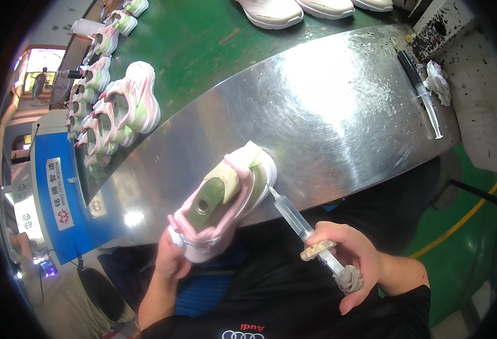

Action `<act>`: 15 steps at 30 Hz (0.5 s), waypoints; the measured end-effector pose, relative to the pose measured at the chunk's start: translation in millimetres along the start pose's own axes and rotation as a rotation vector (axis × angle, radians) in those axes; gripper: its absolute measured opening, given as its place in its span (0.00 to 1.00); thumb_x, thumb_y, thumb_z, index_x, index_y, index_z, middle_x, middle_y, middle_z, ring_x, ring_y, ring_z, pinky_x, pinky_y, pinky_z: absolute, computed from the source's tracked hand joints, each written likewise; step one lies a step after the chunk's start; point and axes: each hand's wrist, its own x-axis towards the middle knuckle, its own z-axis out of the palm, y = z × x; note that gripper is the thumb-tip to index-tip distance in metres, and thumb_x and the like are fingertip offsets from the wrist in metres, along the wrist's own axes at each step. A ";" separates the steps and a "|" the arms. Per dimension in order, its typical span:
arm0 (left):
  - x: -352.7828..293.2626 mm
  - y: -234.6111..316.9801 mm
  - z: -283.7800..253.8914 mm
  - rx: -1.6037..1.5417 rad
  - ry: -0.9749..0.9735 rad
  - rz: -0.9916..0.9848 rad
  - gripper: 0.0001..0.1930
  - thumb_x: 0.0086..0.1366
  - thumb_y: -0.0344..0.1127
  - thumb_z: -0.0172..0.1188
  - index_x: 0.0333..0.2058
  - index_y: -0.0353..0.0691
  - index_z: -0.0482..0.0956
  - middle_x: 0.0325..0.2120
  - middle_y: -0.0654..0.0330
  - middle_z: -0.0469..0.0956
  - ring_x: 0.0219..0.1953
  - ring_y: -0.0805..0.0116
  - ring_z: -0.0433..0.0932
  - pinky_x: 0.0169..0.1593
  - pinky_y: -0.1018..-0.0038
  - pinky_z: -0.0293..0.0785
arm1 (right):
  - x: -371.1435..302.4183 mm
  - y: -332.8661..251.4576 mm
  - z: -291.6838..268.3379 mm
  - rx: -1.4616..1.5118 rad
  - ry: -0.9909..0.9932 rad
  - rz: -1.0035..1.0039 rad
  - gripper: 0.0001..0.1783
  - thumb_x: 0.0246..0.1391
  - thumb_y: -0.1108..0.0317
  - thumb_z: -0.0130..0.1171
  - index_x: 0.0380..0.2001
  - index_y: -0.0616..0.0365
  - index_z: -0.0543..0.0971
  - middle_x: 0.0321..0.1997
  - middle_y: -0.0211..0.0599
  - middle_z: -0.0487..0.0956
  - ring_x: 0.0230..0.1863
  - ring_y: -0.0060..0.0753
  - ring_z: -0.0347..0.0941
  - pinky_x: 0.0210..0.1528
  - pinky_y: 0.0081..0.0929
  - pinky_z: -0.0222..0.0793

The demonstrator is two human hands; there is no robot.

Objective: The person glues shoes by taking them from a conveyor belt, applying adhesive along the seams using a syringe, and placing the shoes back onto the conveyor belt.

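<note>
A pink, green and white shoe (223, 202) is sitting in the left hand (172, 257), which is gripping its near end from below and the left, fingers mostly hidden; the rest of the shoe is extending forward and rightward from the hand, opening up, overlapping in this view the near edge of a metal sheet (231, 113). The right hand (353, 254), lying to the right of the shoe and nearer the body, is curling around the rear of a clear syringe (295, 217), whose plunger end is bearing a grey lumpy mass (349, 279). The nozzle is pointing at the shoe's right sole edge; whether it is touching cannot be told. Similar shoes (138, 101) are standing in rows at the left, and paler shoes (271, 12) along the top. A dark-filled syringe (411, 72) is lying at upper right, beside a crumpled white tissue (438, 82).
</note>
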 end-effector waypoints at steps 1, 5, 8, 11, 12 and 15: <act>-4.5 -5.0 -2.5 -0.033 -0.034 -0.033 0.39 0.54 0.36 0.62 0.58 0.27 0.52 0.50 0.41 0.68 0.43 0.61 0.77 0.35 0.76 0.77 | -1.7 -2.8 1.0 -0.003 0.000 0.002 0.53 0.28 0.52 0.76 0.56 0.64 0.61 0.46 0.36 0.68 0.34 0.20 0.60 0.34 0.15 0.57; -13.9 -24.8 4.6 -0.186 -0.149 -0.117 0.44 0.51 0.34 0.64 0.60 0.27 0.47 0.54 0.41 0.64 0.53 0.56 0.70 0.53 0.66 0.71 | -1.7 -8.0 8.5 -0.060 -0.008 0.039 0.53 0.28 0.52 0.76 0.56 0.65 0.61 0.45 0.37 0.67 0.34 0.20 0.59 0.34 0.16 0.57; -15.7 -31.7 16.4 -0.273 -0.272 -0.161 0.44 0.50 0.31 0.64 0.61 0.28 0.46 0.58 0.44 0.59 0.61 0.54 0.60 0.64 0.60 0.53 | 0.3 -15.2 19.7 -0.047 0.064 0.019 0.50 0.29 0.51 0.75 0.54 0.64 0.64 0.42 0.36 0.69 0.31 0.21 0.59 0.31 0.16 0.56; -16.7 -42.3 28.7 -0.352 -0.272 -0.151 0.43 0.47 0.27 0.62 0.61 0.29 0.48 0.56 0.46 0.63 0.57 0.54 0.66 0.60 0.59 0.62 | -1.5 -22.1 28.6 0.020 0.120 0.050 0.49 0.28 0.51 0.75 0.52 0.65 0.66 0.41 0.39 0.71 0.34 0.25 0.64 0.33 0.19 0.58; -16.1 -47.9 27.8 -0.381 -0.300 -0.168 0.43 0.48 0.26 0.61 0.61 0.30 0.47 0.56 0.46 0.62 0.57 0.54 0.65 0.60 0.59 0.62 | -2.7 -26.2 29.2 0.060 0.101 0.090 0.51 0.25 0.52 0.77 0.53 0.68 0.65 0.42 0.43 0.72 0.39 0.29 0.69 0.38 0.22 0.59; -15.7 -57.7 32.0 -0.444 -0.346 -0.192 0.43 0.48 0.25 0.59 0.61 0.32 0.46 0.56 0.47 0.62 0.58 0.53 0.64 0.60 0.58 0.60 | -0.7 -50.0 31.0 -0.088 -0.011 0.240 0.52 0.28 0.54 0.76 0.54 0.69 0.61 0.47 0.40 0.71 0.46 0.29 0.70 0.48 0.25 0.63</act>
